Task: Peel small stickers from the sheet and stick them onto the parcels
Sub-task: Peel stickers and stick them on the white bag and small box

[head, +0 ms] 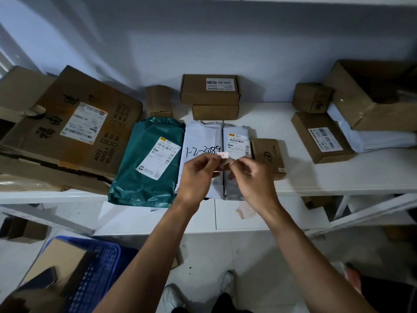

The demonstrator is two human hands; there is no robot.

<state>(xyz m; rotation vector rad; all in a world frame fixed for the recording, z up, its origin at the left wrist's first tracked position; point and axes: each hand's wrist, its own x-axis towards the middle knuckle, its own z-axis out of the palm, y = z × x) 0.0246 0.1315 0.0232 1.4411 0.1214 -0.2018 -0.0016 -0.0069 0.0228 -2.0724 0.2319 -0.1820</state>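
My left hand (pixel 198 175) and my right hand (pixel 250 175) meet above the white shelf, over two grey mailer bags. Between the fingertips is a small pink and white sticker (pixel 222 155), pinched by my left thumb and forefinger; a small strip of sticker sheet (pixel 222 166) shows below it between both hands. The left grey mailer (pixel 200 141) bears the handwritten number 1-2-3089. The right grey mailer (pixel 237 141) carries a printed label. A green mailer bag (pixel 144 172) lies to the left. A small brown box (pixel 268 154) at the right has a sticker near its front corner.
A large flattened carton (pixel 67 129) lies at the left. Brown boxes (pixel 209 89) stand along the back wall and several more (pixel 325 136) at the right. A used sticker sheet (pixel 246 211) lies on the lower shelf. A blue crate (pixel 101 267) sits on the floor.
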